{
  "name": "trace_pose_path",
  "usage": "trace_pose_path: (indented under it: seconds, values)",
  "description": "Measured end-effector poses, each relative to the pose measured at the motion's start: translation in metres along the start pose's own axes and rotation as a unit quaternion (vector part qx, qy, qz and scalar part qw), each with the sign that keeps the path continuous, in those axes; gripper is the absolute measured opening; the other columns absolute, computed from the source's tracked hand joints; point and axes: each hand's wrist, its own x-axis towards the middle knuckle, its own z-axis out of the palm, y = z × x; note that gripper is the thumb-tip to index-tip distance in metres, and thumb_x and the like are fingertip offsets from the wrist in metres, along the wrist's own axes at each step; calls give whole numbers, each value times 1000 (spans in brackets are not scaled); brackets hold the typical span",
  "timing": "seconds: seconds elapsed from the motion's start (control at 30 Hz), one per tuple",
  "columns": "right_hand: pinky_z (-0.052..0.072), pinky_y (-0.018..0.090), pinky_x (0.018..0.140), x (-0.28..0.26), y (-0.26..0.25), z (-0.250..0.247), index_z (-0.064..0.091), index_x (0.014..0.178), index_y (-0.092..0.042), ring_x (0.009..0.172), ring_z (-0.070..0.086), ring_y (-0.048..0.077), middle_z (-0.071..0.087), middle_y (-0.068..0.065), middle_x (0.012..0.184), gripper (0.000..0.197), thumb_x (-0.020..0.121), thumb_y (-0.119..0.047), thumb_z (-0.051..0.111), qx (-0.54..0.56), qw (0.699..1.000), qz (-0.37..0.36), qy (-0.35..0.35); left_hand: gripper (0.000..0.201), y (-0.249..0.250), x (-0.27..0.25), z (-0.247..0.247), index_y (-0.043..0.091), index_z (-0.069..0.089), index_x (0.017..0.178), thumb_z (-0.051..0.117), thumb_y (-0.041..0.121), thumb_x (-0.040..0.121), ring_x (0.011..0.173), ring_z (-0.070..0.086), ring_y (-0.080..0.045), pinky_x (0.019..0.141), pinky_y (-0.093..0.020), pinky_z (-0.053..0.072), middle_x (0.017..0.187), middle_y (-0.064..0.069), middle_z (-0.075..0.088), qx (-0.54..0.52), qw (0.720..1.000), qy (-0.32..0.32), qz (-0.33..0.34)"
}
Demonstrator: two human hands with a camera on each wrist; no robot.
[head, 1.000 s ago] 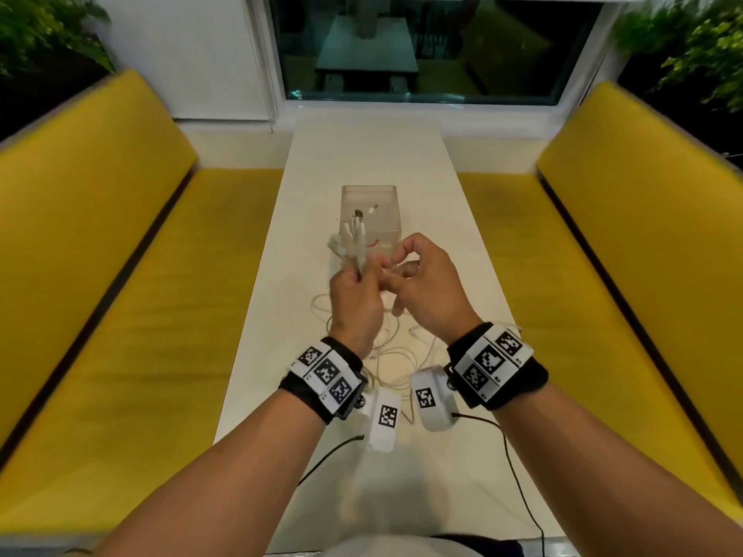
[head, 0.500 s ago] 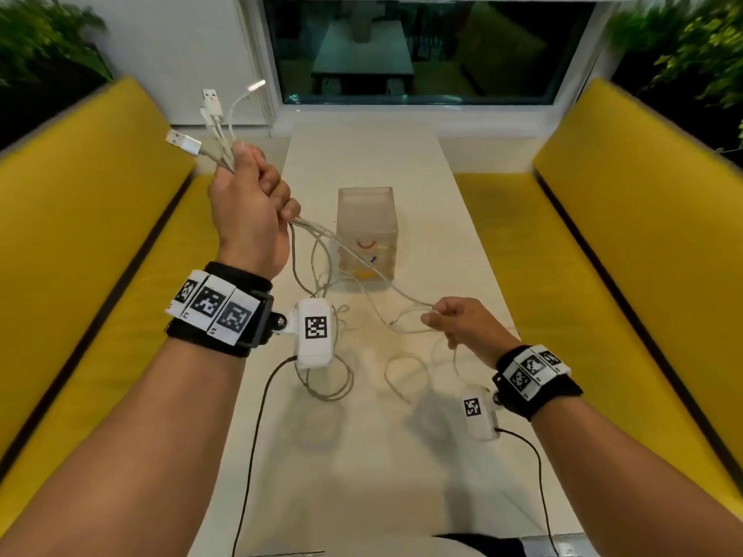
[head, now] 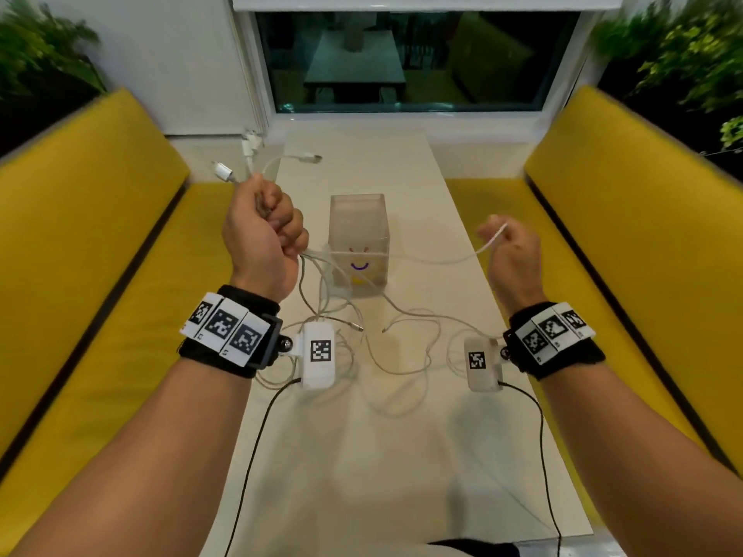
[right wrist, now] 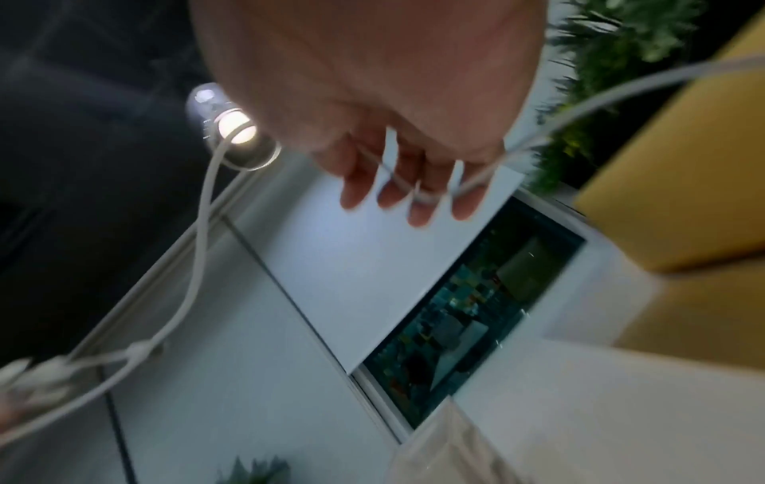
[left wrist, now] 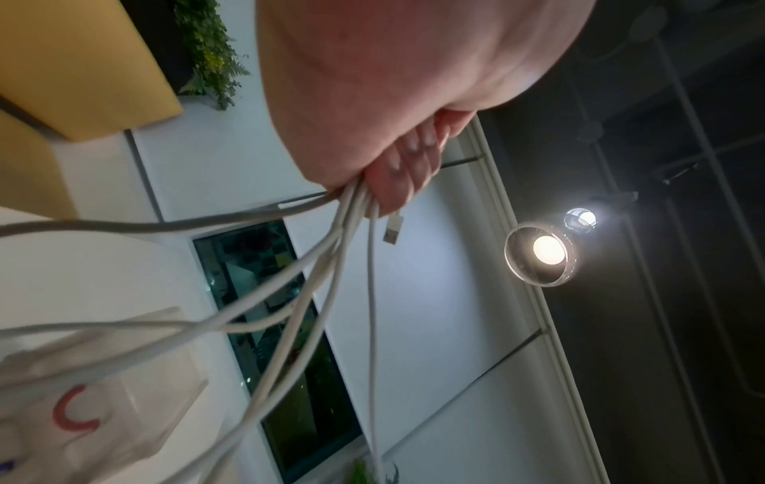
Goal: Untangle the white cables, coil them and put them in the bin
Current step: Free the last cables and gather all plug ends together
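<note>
Left hand point(head: 263, 231) fist grips white cables point(head: 321, 275) bundle; right hand point(head: 510, 251) loosely hooks one strand.

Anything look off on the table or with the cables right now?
Nothing damaged or spilled. The white cables are still a loose tangle sprawled on the table; the left hand grips one bundle of ends, the right hand lifts a single strand. The bin stands upright.

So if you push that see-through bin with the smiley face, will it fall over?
Possibly. The translucent bin stands taller than it is wide, so a push near its rim may tip it. It looks thin-walled and seems to hold very little, so it is probably light and might slide on the smooth white table.
</note>
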Motion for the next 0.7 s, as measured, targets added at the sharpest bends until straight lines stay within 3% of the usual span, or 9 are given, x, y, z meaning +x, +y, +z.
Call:
trace_pose_path:
  seconds: [0.03,0.1,0.17,0.2,0.33,0.5,0.57,0.6,0.7]
  values:
    - [51,45,93,0,1,1,69,94,-15,101,62,21,69,7,102,22,98,-9,48,-104,992,-13,-73,38,-4,-2,1,22,36,65,34,32,102,46,13,-12,40,-26,12,54,5,22,-5,1000,-16,-21]
    - [44,52,103,-5,5,6,59,124,-22,121,54,28,60,10,127,34,93,-9,52,-307,921,54,-235,36,-12,-5,1,21,35,65,29,30,100,44,13,-11,40,-24,11,52,6,22,-12,997,-43,-57]
    - [42,51,106,-14,4,8,41,143,-26,128,47,33,49,12,139,59,88,-7,50,-374,851,134,-343,33,-19,-7,0,21,35,65,26,28,97,43,14,-10,41,-24,10,52,6,22,-18,994,-66,-86]
    - [43,49,104,-17,0,9,36,147,-27,126,47,34,47,13,139,65,87,-4,48,-367,842,140,-369,31,-23,-7,-1,21,35,66,26,26,95,43,14,-10,41,-24,9,52,6,22,-18,992,-73,-97]
    - [44,46,101,-21,-32,2,30,148,-30,117,51,31,47,12,133,71,85,0,43,-345,847,89,-394,29,-32,-7,-7,22,35,66,28,21,94,46,13,-10,42,-25,11,54,7,23,0,987,-90,-132]
    - [29,55,107,-11,-62,-10,29,148,-28,133,38,35,47,12,143,67,88,-9,50,-473,818,71,-319,32,-33,-7,-4,21,35,68,27,23,99,50,12,-12,43,-26,13,56,6,24,-10,985,-122,-124]
    - [29,54,105,-11,-69,-13,33,147,-28,131,41,34,51,11,139,66,87,-6,50,-468,832,61,-290,33,-32,-7,-3,21,36,68,28,24,100,51,12,-13,44,-26,14,56,6,25,-16,985,-125,-114]
    - [32,52,106,-12,-73,-14,37,145,-28,129,44,32,54,9,135,67,85,-3,50,-436,855,43,-278,33,-32,-8,-3,21,36,69,28,25,100,51,12,-13,44,-26,14,56,6,25,-20,986,-124,-111]
    - [48,42,100,-18,-84,-7,53,133,-22,117,57,24,60,6,126,66,76,10,48,-154,951,-19,-269,31,-33,-9,-3,20,35,70,29,26,99,50,16,-13,44,-26,18,57,5,25,-39,985,-128,-109]
